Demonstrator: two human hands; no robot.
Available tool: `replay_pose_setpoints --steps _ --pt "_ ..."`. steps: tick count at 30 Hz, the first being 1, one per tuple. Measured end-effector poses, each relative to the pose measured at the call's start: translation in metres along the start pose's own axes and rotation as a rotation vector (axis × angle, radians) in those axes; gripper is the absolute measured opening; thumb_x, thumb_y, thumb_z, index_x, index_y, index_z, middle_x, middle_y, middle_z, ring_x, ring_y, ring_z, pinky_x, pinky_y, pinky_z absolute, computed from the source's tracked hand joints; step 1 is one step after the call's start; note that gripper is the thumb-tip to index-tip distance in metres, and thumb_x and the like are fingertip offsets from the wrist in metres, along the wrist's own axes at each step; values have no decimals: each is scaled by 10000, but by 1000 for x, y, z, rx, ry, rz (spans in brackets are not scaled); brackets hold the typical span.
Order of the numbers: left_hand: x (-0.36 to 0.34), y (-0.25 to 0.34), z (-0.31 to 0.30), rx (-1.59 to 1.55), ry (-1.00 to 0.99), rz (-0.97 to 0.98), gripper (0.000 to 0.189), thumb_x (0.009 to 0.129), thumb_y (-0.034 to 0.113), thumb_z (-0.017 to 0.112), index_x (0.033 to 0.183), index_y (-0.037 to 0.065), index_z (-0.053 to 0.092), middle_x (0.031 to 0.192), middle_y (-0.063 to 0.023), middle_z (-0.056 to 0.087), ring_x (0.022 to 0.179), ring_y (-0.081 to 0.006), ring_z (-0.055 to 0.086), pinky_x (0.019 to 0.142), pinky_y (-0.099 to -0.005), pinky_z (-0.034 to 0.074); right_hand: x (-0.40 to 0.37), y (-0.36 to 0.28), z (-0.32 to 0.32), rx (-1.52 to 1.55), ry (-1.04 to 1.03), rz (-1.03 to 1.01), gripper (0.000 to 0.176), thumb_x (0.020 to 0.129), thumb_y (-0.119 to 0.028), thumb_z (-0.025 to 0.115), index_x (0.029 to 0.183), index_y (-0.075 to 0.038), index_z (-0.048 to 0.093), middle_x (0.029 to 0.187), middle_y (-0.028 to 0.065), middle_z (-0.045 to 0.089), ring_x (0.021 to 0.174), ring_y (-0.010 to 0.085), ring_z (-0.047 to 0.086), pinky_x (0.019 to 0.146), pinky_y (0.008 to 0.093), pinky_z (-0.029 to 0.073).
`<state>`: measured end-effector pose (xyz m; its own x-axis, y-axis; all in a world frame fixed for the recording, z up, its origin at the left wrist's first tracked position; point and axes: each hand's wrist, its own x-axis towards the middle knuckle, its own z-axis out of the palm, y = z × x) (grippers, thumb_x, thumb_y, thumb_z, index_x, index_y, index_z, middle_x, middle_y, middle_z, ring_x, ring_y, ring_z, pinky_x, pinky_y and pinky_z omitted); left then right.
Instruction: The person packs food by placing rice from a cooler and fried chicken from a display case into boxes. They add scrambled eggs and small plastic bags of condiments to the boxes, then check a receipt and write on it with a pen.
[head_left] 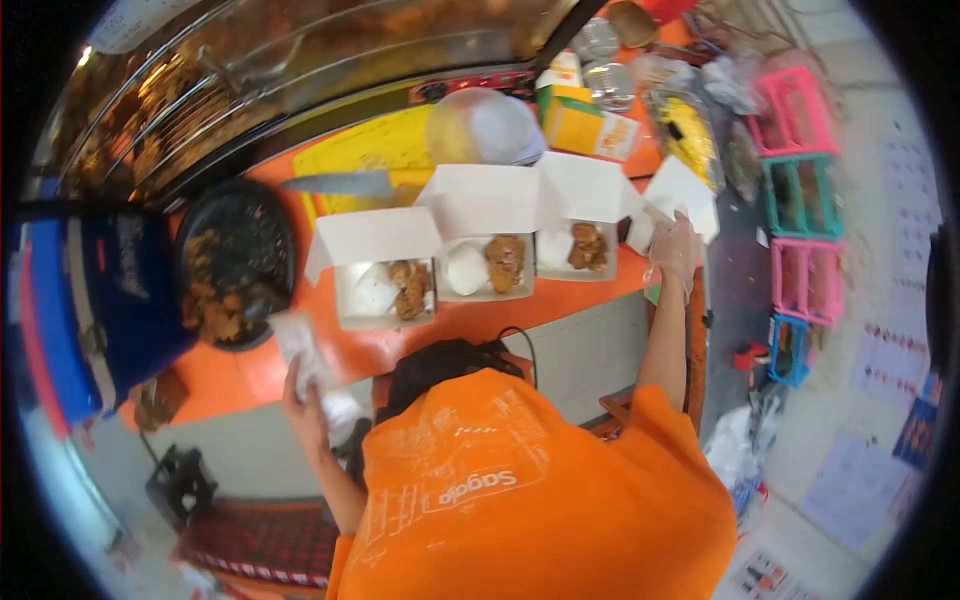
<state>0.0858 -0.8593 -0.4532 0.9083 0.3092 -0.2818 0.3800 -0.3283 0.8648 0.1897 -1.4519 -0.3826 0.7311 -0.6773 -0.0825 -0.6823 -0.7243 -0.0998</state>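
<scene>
My left hand (306, 398) is at the table's front edge, closed on a whitish, crumpled wrapper (297, 345) that is blurred by motion. My right hand (674, 252), in a clear plastic glove, reaches to the far right and grips a white cardboard box (686, 197); the inside of that box is mostly hidden. Left of it stand three open white boxes in a row, lids raised: a right one (588, 190), a middle one (485, 190) and a left one (375, 238). Each has a white wrapped mound (467, 270) beside brown fried chicken (408, 290).
A black pan (238, 215) with fried pieces sits left on the orange table (250, 378). Behind the boxes are a knife (345, 184), a yellow board (370, 145), a plastic-covered bowl (482, 128) and a yellow carton (590, 125). A blue bag (130, 300) stands left; coloured baskets (805, 265) stand right.
</scene>
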Motion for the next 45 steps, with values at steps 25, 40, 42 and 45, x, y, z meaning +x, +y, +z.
replay_pose_setpoints --steps 25,40,42,45 --pt "-2 153 -37 -540 -586 454 1032 709 -92 736 1541 -41 127 1563 -175 263 1404 -247 340 1120 -343 326 -290 -247 -36 1185 -856 -820 142 864 -60 665 933 64 672 936 94 637 781 171 596 713 340 507" --pt "-89 251 339 202 -993 839 130 821 195 719 863 75 745 760 -175 654 806 -369 641 649 -445 507 -21 -10 -37 700 221 -446 817 858 -357 699 1451 47 310 1448 277 410 1360 424 384 1133 426 313" --pt "-86 260 387 280 -1074 814 133 820 197 727 894 89 751 792 -169 663 794 -369 644 662 -442 509 55 34 -42 926 152 -204 646 874 -261 681 1386 29 414 1398 251 483 1309 386 462 1091 425 370" --pt "-87 257 420 485 -1133 680 145 842 174 718 945 77 752 883 -159 696 769 -329 672 671 -407 516 214 124 11 614 489 -310 526 863 -180 671 1320 4 487 1272 248 584 1185 386 564 989 430 459"
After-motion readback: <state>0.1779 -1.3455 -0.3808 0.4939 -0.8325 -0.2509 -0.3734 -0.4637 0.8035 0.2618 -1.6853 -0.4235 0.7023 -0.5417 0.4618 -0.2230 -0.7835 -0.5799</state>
